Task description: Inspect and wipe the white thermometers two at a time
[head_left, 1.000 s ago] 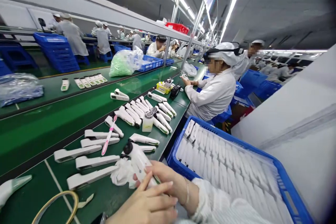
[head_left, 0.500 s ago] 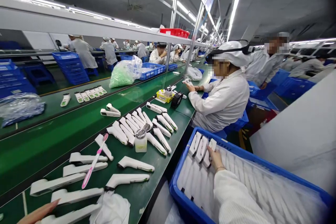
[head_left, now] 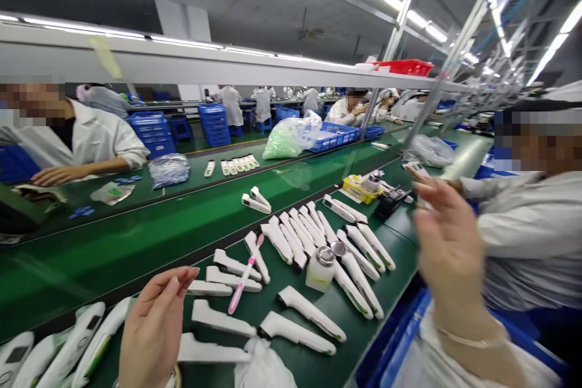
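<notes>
My left hand (head_left: 154,324) is raised over the near edge of the green bench. Its fingers and thumb are drawn together, and nothing shows between them. Under and beyond it lie white handheld devices that look like forehead thermometers (head_left: 222,318); others with small screens (head_left: 73,339) lie to its left. My right hand (head_left: 448,248) is in the air at the right, above the bench edge and the blue crate (head_left: 391,351). Motion smears its fingers, and no thermometer can be made out in it. A pink-and-white toothbrush (head_left: 245,276) rests across several thermometers.
A pump bottle (head_left: 321,270) stands among the thermometers on the bench. A white cloth or bag (head_left: 264,367) lies at the near edge. Farther off is a yellow tray (head_left: 359,189). One co-worker sits close on the right; another person's hand (head_left: 61,174) rests across the line.
My right hand has left the thermometers in the blue crate and risen toward the bench. My left hand has lifted from the nearest thermometers. The view has swung left.
</notes>
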{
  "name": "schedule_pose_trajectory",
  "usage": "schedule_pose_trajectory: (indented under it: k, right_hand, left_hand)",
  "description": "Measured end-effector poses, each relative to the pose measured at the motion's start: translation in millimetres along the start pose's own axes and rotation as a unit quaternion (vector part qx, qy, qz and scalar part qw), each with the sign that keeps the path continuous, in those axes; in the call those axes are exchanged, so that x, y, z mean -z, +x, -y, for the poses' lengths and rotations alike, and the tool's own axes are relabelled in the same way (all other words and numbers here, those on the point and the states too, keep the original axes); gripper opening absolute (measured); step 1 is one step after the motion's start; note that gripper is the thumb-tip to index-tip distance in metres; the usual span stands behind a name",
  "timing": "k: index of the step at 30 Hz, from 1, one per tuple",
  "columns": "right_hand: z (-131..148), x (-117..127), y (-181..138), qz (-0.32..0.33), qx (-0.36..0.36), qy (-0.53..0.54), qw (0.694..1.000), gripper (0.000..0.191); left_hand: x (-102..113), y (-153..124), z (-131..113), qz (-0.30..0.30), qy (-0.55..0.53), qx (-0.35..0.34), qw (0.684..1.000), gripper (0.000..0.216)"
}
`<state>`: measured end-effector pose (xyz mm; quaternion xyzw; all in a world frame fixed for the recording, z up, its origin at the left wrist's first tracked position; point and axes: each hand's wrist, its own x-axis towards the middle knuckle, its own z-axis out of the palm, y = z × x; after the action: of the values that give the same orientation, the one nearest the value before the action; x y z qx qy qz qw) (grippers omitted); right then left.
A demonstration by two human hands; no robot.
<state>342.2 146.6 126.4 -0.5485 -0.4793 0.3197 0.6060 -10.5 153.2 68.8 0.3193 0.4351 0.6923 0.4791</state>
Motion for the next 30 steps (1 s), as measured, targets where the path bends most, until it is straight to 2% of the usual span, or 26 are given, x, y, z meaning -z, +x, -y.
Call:
schedule_pose_trajectory:
  k: [2,4,6,8,12,15,17,19,21,24,26,27,30]
  right_hand:
    - [16.1,-98.0,35.0,0.076,0.069,-0.116,0.988,0.06]
    - [15.4,-185.4,66.1,0.155,0.071,-0.181,0.969,0.05]
    - [1.7,-243.1,86.5,0.196,0.028,-0.235,0.951,0.037]
    - [-18.0,-268.1,95.5,0.211,-0.024,-0.265,0.94,0.033]
    - [-47.9,-273.3,100.1,0.237,-0.096,-0.255,0.933,0.031]
    - [-49.8,-280.8,93.4,0.272,-0.143,-0.2,0.93,0.029]
    - [-45.4,-284.8,75.4,0.296,-0.171,-0.138,0.93,0.028]
    - [-38.5,-279.0,41.4,0.314,-0.189,-0.063,0.928,0.029]
    - [-29.0,-259.5,-7.0,0.33,-0.198,0.007,0.923,0.034]
    - [-14.0,-212.0,-85.3,0.345,-0.224,0.116,0.904,0.047]
    - [-6.8,-180.8,-125.0,0.303,-0.274,0.228,0.884,0.047]
    - [-4.5,-168.5,-139.1,0.275,-0.289,0.259,0.88,0.046]
    - [-2.8,-147.5,-162.3,0.22,-0.282,0.259,0.897,0.044]
  left_hand:
    - [9.2,6.3,-8.4,-0.024,-0.031,-0.012,0.999,0.007]
    - [18.3,10.6,-18.8,-0.048,-0.062,-0.013,0.997,0.006]
    - [27.0,12.3,-30.9,-0.066,-0.102,-0.004,0.993,0.006]
    - [35.2,12.1,-42.7,-0.073,-0.143,0.005,0.987,0.009]
    - [43.1,13.4,-52.2,-0.1,-0.174,0.017,0.979,0.017]
    - [35.1,20.5,-41.1,-0.104,-0.172,0.034,0.979,0.013]
    - [24.0,24.2,-28.1,-0.077,-0.176,0.09,0.977,0.018]
    - [11.3,22.4,-16.0,-0.052,-0.206,0.165,0.963,0.021]
    - [-0.1,13.0,-9.3,-0.022,-0.246,0.206,0.947,0.019]
    - [-10.2,-11.9,-11.2,0.014,-0.275,0.182,0.944,0.028]
    - [-12.0,-29.7,-16.7,0.068,-0.301,0.184,0.933,0.038]
    - [-11.9,-37.2,-19.1,0.117,-0.314,0.208,0.919,0.043]
    - [-11.0,-52.2,-20.9,0.295,-0.324,0.318,0.841,0.049]
